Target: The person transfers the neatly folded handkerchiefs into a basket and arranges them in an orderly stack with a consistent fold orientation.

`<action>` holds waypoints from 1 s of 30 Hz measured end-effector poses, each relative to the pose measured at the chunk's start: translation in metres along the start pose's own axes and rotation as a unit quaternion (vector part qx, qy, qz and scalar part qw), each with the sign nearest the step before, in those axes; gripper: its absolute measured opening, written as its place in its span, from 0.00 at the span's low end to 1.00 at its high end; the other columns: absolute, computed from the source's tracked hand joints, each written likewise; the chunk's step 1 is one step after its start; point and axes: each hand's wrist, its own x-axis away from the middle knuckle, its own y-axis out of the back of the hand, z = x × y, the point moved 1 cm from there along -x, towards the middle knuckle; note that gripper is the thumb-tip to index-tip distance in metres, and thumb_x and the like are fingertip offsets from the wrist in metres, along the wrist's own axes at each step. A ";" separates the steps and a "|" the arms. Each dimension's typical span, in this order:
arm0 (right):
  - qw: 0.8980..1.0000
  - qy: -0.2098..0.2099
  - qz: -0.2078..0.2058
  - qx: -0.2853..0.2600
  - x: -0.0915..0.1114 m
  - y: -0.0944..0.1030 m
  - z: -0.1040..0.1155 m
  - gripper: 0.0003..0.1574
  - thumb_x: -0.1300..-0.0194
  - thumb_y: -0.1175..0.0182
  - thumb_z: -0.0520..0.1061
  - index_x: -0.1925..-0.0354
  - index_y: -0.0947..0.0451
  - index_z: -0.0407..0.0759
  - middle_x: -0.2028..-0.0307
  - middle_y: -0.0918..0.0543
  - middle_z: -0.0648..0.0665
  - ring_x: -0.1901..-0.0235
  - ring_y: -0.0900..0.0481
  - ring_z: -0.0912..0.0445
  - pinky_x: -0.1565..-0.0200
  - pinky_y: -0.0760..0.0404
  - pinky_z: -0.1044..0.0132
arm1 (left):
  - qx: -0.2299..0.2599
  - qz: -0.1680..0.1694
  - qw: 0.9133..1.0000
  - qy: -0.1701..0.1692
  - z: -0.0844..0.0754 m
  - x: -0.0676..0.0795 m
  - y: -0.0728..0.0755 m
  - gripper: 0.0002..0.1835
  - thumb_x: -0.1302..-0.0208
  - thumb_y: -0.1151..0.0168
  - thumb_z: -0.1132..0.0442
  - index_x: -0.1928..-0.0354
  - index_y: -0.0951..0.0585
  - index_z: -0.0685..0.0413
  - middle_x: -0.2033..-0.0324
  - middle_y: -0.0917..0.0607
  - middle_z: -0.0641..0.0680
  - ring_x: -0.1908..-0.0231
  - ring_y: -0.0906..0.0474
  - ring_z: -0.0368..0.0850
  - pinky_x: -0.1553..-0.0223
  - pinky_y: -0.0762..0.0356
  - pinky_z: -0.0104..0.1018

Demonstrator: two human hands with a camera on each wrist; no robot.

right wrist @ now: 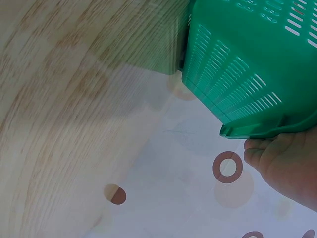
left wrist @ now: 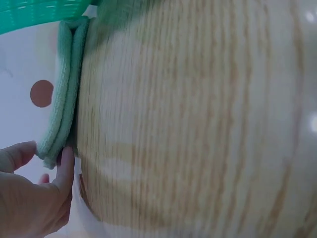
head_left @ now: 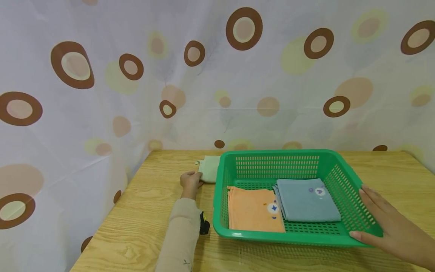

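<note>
In the head view a green plastic basket [head_left: 272, 235] stands on the table. Inside it lie a folded orange towel [head_left: 253, 211] with a bear face on its left and a folded blue-grey towel [head_left: 306, 204] on its right. A folded pale green towel [head_left: 209, 170] lies beyond the basket's left side, partly hidden behind it. My left hand [head_left: 191, 183] pinches that towel's near left edge; the left wrist view shows thumb and fingers on either side of the folded towel [left wrist: 64, 94]. My right hand [head_left: 391, 223] holds the basket's front right corner, thumb and fingers over the rim.
The wood-grain table [head_left: 136, 226] extends to the left and right of the basket. Behind it and along the left hangs a pale sheet [head_left: 204, 83] with brown rings and dots. A small black device [head_left: 204, 224] is strapped at the left wrist.
</note>
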 end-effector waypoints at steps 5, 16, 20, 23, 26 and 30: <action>1.000 -0.003 0.005 -0.009 0.000 0.000 -0.001 0.63 0.40 0.39 0.52 0.29 0.73 0.34 0.28 0.75 0.36 0.30 0.81 0.41 0.40 0.79 0.32 | -0.007 0.000 1.000 0.002 0.001 -0.003 -0.002 0.21 0.42 0.44 0.76 0.45 0.31 0.73 0.46 0.29 0.71 0.50 0.23 0.63 0.52 0.20 0.42; 1.000 0.001 0.002 -0.015 0.000 0.000 0.000 0.63 0.41 0.38 0.51 0.29 0.71 0.34 0.28 0.73 0.36 0.30 0.79 0.40 0.40 0.79 0.33 | -0.039 -0.002 0.999 0.018 0.000 -0.007 0.005 0.19 0.44 0.45 0.79 0.48 0.29 0.74 0.48 0.27 0.71 0.49 0.24 0.63 0.52 0.20 0.42; 1.000 0.004 -0.002 -0.015 0.000 0.000 -0.002 0.63 0.42 0.38 0.51 0.29 0.71 0.35 0.28 0.73 0.37 0.30 0.79 0.41 0.40 0.79 0.33 | -0.049 0.013 0.998 0.028 -0.002 -0.005 0.008 0.17 0.44 0.45 0.79 0.50 0.28 0.76 0.48 0.28 0.70 0.47 0.25 0.63 0.49 0.22 0.41; 1.000 0.004 -0.004 -0.014 -0.001 0.000 -0.002 0.64 0.42 0.37 0.51 0.28 0.71 0.36 0.28 0.73 0.37 0.30 0.80 0.43 0.39 0.79 0.34 | -0.060 0.020 0.997 0.036 -0.004 -0.005 0.011 0.18 0.44 0.45 0.80 0.49 0.28 0.77 0.46 0.28 0.71 0.46 0.26 0.63 0.49 0.22 0.40; 1.000 0.004 -0.003 -0.012 -0.001 0.000 -0.002 0.64 0.42 0.37 0.51 0.29 0.71 0.35 0.28 0.73 0.37 0.30 0.80 0.43 0.39 0.80 0.34 | -0.078 0.029 0.996 0.041 -0.006 -0.004 0.015 0.22 0.45 0.44 0.80 0.47 0.32 0.79 0.46 0.29 0.72 0.46 0.26 0.63 0.49 0.22 0.40; 1.000 0.005 -0.004 0.000 0.000 0.001 0.000 0.63 0.42 0.38 0.52 0.29 0.71 0.34 0.28 0.73 0.36 0.30 0.80 0.42 0.39 0.82 0.37 | -0.112 0.043 0.992 0.046 -0.009 -0.003 0.021 0.24 0.44 0.44 0.79 0.44 0.35 0.81 0.46 0.28 0.73 0.47 0.25 0.63 0.49 0.22 0.40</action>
